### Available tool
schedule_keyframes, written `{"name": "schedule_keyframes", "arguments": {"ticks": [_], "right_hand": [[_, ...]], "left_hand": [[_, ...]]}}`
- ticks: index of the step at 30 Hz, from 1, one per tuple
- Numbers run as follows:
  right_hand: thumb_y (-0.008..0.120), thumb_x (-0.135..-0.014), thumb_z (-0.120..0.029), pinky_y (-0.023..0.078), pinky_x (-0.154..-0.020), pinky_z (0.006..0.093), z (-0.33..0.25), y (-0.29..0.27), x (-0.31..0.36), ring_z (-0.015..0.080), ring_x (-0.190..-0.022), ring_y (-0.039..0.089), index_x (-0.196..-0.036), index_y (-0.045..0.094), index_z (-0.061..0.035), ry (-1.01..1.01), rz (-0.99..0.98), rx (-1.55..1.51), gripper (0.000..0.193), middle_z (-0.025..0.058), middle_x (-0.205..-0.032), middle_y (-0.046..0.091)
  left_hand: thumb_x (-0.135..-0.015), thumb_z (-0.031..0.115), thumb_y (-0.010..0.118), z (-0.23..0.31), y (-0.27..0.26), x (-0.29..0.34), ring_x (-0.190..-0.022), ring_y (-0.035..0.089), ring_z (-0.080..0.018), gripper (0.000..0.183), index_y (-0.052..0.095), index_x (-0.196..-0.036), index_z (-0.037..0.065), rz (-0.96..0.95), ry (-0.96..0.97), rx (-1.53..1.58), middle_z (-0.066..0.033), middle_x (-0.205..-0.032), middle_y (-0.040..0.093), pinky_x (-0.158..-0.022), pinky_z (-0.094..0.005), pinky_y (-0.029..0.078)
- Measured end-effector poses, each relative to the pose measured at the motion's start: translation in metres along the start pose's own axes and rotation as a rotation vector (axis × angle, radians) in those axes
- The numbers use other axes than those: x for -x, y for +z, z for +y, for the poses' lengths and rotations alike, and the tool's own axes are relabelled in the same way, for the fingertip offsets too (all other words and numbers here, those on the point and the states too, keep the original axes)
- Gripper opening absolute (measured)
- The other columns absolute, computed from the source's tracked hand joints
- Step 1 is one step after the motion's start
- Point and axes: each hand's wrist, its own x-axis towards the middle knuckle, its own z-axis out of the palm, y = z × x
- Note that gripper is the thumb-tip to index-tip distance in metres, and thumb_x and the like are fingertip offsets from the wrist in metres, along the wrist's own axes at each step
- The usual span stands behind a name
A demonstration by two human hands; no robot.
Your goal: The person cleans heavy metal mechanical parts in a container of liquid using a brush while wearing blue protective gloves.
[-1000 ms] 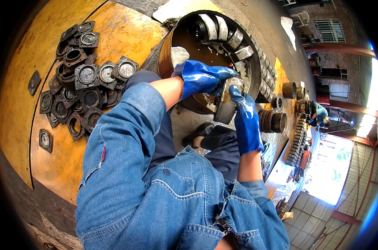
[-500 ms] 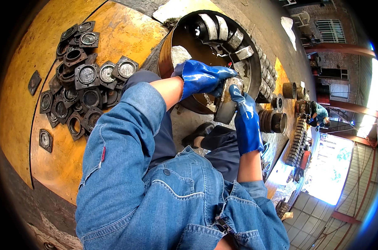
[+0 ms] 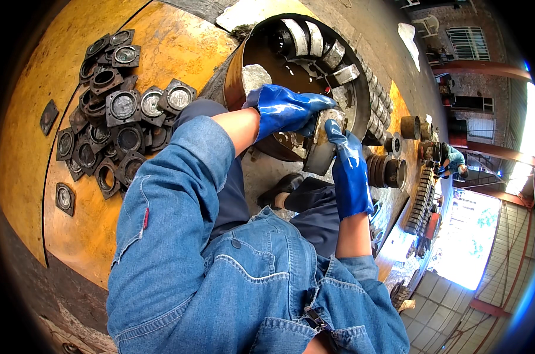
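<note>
Workshop space stretches along the right of the head view, where brick walls, a red beam (image 3: 480, 69) and a bright doorway (image 3: 465, 236) stand beyond a co-worker (image 3: 454, 160) bending over parts. Below the wearer's arms, a large round tub (image 3: 234, 85) holds murky brown liquid (image 3: 291, 79). Inside it, a pale chunk (image 3: 255, 78) sits by the left wall, and curved metal blocks (image 3: 315, 40) line the far right side. More metal pieces (image 3: 378, 97) are ranged against its outer right wall.

Over the tub's near right edge is a dark, worn metal block (image 3: 319, 154). Both gloved hands grip it: the left hand (image 3: 292, 110) closes on its far end, fingers partly hidden, while the right hand (image 3: 347, 162) clasps its right side, thumb on top.

Yellow sheets (image 3: 179, 38) cover the floor at left, bearing a heap of square plates (image 3: 123, 105) with round centres; one plate (image 3: 65, 199) lies apart. Rusty cylinders (image 3: 394, 173) rest right of the tub.
</note>
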Motion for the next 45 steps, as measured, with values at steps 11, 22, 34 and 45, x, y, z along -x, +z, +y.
{"name": "schedule_keyframes", "arguments": {"ticks": [11, 22, 34, 45], "right_hand": [[0.068, -0.097, -0.057, 0.043, -0.077, 0.0391, 0.014, 0.003, -0.010, 0.0232, -0.082, 0.047, -0.096, 0.059, 0.0031, -0.005, 0.002, -0.092, 0.061, 0.0108, -0.086, 0.053], [0.067, -0.099, -0.054, 0.043, -0.077, 0.0402, -0.003, 0.001, 0.004, 0.0247, -0.081, 0.046, -0.095, 0.058, 0.0037, -0.072, 0.008, 0.033, 0.059, 0.0120, -0.084, 0.051], [0.074, -0.090, -0.061, 0.057, -0.085, 0.0413, 0.013, -0.008, -0.021, 0.0342, -0.096, 0.073, -0.122, 0.069, 0.0089, 0.142, 0.009, 0.022, 0.077, 0.0251, -0.105, 0.075], [0.070, -0.083, -0.061, 0.057, -0.093, 0.0485, 0.029, 0.004, -0.025, 0.0435, -0.105, 0.071, -0.115, 0.076, -0.0086, 0.049, 0.079, 0.090, 0.062, 0.0259, -0.108, 0.074]], "left_hand": [[-0.108, 0.044, 0.054, -0.015, -0.006, -0.020, -0.061, 0.062, -0.0136, 0.038, 0.073, -0.109, 0.012, -0.012, -0.022, 0.095, -0.0022, -0.085, 0.073, -0.050, -0.0273, 0.046], [-0.111, 0.039, 0.055, -0.013, -0.014, -0.005, -0.075, 0.065, -0.0106, 0.042, 0.064, -0.143, 0.013, -0.060, 0.008, 0.042, -0.0024, -0.102, 0.074, -0.070, -0.0269, 0.057], [-0.110, 0.037, 0.053, 0.005, 0.013, -0.017, -0.094, 0.073, -0.0185, 0.034, 0.069, -0.123, 0.011, -0.022, -0.181, 0.243, -0.0086, -0.110, 0.075, -0.080, -0.0366, 0.061], [-0.064, 0.013, 0.101, -0.035, -0.132, -0.078, -0.087, 0.071, -0.0221, 0.064, 0.071, -0.120, 0.005, -0.207, 0.047, -0.678, -0.0062, -0.097, 0.074, -0.077, -0.0345, 0.060]]}}
